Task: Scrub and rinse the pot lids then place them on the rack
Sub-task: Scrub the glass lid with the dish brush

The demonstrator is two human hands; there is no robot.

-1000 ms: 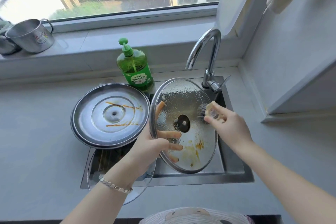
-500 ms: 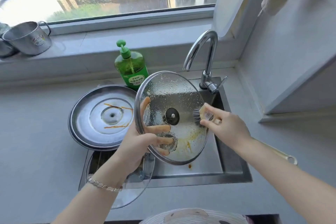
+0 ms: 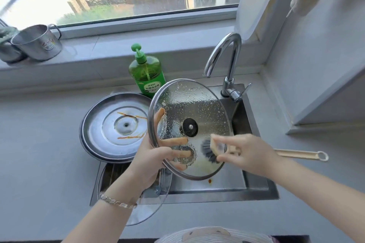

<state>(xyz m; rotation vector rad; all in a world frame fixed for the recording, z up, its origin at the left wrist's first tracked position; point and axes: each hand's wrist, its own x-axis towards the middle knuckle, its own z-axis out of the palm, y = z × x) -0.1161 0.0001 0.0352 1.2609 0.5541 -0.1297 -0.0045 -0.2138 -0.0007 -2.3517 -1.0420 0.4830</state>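
- Head view, surroundings: sink [image 3: 256,187] set into a grey counter [image 3: 39,144]; faucet [image 3: 227,61] arched over the back right corner; green soap bottle [image 3: 147,73] stood behind the sink, its lower edge covered by the raised lid.
- Window sill [image 3: 98,49]: metal cup [image 3: 37,44] at far left (a second vessel beside it is cut off by the frame edge).
- Held glass lid [image 3: 189,112] is over the sink, tilted, underside faced toward the camera, knob fitting at centre; soap foam and droplets across the glass, orange residue near the lower rim.
- Left hand [image 3: 154,162] is clamped on that lid's lower left rim, fingers seen through the glass behind it.
- Right hand [image 3: 245,154] is closed around a brush [image 3: 212,151]; dark bristles are pressed on the lid's lower right. Brush long axis runs left to right, handle end with loop out over the counter on the right.
- Steel lid [image 3: 116,126] lies flat, inverted, on the sink's left back corner; orange streaks on it; right edge is overlapped by the held lid.
- Second glass lid [image 3: 138,213] lies at the sink's front left, largely hidden by the left forearm.
- Count: 3 lids (2 glass, 1 steel), 1 brush, 1 bottle.
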